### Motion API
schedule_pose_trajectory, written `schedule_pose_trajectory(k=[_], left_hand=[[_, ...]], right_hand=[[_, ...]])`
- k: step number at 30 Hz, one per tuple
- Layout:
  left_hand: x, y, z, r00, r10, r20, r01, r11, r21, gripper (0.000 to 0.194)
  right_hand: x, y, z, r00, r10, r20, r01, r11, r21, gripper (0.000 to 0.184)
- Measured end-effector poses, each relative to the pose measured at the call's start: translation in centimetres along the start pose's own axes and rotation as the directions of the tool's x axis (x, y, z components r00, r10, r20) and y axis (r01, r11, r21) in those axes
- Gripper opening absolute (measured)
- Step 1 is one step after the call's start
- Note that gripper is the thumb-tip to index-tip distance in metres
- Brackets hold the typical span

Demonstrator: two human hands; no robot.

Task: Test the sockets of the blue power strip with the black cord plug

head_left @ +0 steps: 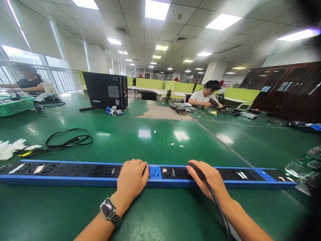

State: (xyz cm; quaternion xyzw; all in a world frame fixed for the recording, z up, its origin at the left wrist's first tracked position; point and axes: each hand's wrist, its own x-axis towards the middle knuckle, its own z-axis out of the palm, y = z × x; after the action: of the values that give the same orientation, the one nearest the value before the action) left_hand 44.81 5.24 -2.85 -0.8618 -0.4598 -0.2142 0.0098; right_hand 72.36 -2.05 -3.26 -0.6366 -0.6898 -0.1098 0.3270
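A long blue and black power strip (155, 172) lies across the green table in front of me, sockets facing up. My left hand (131, 175), with a watch on its wrist, lies across the strip left of a blue socket, fingers curled over its far edge. Between the thumb and fingers of my right hand (207, 177) is a black plug (196, 170), held over the strip's right half. Its thick black cable (217, 204) runs down towards the lower edge. Whether the plug's front end sits in a socket is hidden.
A coiled black cable (69, 140) and white gloves (11, 149) lie at left. Behind stands a black computer case (104, 90); a green basket (16, 106) is far left. Plastic bottles (307, 164) lie at right. Two other people sit beyond, one holding a drill-like tool (214, 102).
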Motion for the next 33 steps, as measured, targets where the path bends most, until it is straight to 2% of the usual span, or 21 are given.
schedule_pose_trajectory(k=[3, 6, 12, 17, 23, 27, 33], left_hand=[[-0.1, -0.1, 0.1, 1.0, 0.003, -0.01, -0.003, 1.0, -0.007, 0.029], [-0.1, -0.1, 0.1, 1.0, 0.004, -0.016, -0.004, 1.0, -0.011, 0.029], [0.0, -0.1, 0.1, 1.0, 0.008, -0.011, -0.008, 1.0, -0.011, 0.03], [0.0, -0.1, 0.2, 1.0, 0.006, -0.018, -0.006, 1.0, -0.008, 0.029], [0.0, -0.2, 0.2, 1.0, -0.002, -0.004, 0.002, 1.0, -0.011, 0.029], [0.0, -0.2, 0.2, 1.0, 0.003, -0.008, -0.003, 1.0, -0.013, 0.029], [-0.1, -0.2, 0.3, 0.999, 0.009, -0.036, -0.009, 1.0, -0.017, 0.028]], right_hand=[[0.1, 0.2, -0.2, 0.999, -0.047, -0.004, 0.047, 0.998, -0.044, 0.034], [0.1, 0.1, -0.3, 0.999, -0.037, 0.004, 0.038, 0.994, -0.099, 0.036], [0.6, -0.4, -0.7, 0.989, 0.133, 0.061, -0.113, 0.958, -0.263, 0.041], [0.7, -0.2, -1.3, 0.98, 0.11, 0.164, -0.096, 0.991, -0.094, 0.039], [1.2, -0.1, -2.1, 0.938, 0.143, 0.314, -0.172, 0.983, 0.066, 0.047], [2.1, 0.2, -2.2, 0.936, 0.187, 0.298, -0.202, 0.979, 0.022, 0.05], [2.7, -0.1, -2.5, 0.92, 0.083, 0.383, -0.107, 0.993, 0.041, 0.042]])
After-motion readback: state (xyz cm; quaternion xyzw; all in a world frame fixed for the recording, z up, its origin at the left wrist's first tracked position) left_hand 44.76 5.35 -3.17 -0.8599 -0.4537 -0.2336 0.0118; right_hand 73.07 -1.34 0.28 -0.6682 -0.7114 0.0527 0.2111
